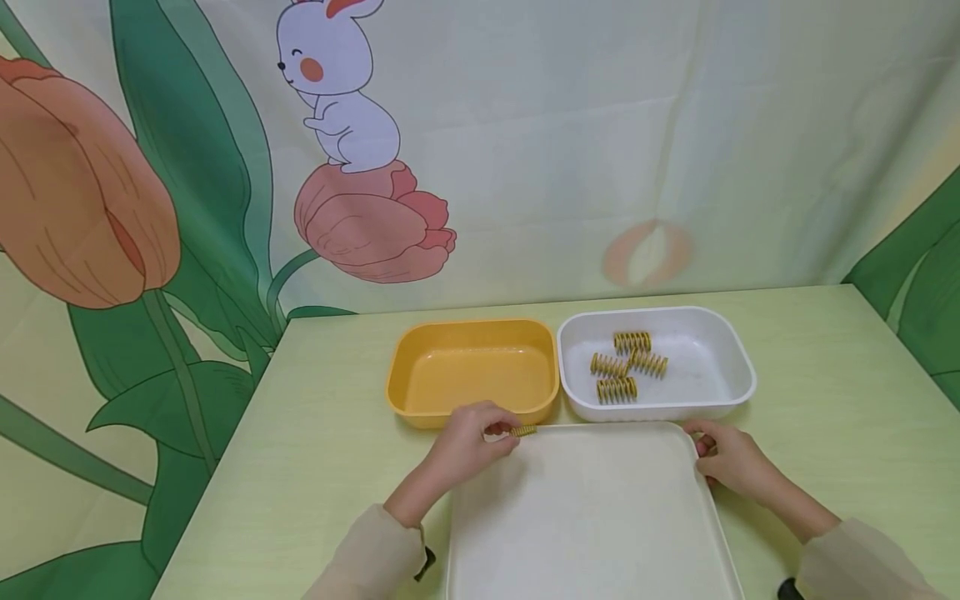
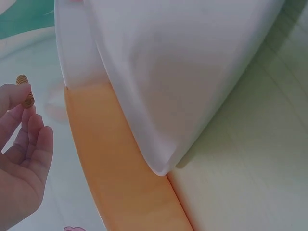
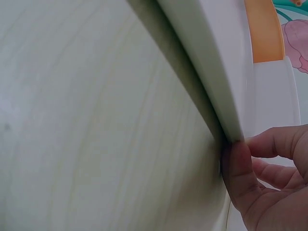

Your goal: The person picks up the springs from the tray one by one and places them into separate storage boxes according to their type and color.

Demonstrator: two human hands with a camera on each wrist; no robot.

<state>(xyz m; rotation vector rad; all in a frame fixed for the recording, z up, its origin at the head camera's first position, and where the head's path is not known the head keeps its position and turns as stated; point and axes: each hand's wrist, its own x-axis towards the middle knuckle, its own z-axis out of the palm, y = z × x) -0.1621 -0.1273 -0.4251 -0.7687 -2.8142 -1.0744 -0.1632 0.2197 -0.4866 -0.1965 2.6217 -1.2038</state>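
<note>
A small yellow coil spring [image 1: 523,431] is pinched between the thumb and fingertips of my left hand [image 1: 476,440]. The spring is over the far left corner of a flat white tray [image 1: 600,517]; the left wrist view shows the same spring [image 2: 25,91] between thumb and finger, the other fingers loosely bent. My right hand [image 1: 738,465] holds the tray's far right corner. In the right wrist view its thumb and finger pinch the tray edge [image 3: 211,82].
Beyond the tray, a yellow container [image 1: 480,375] stands at the left with nothing in it. Beside it is a white container [image 1: 705,367] with several yellow springs [image 1: 632,342]. A printed curtain [image 1: 525,150] hangs behind the pale green table [image 1: 322,450].
</note>
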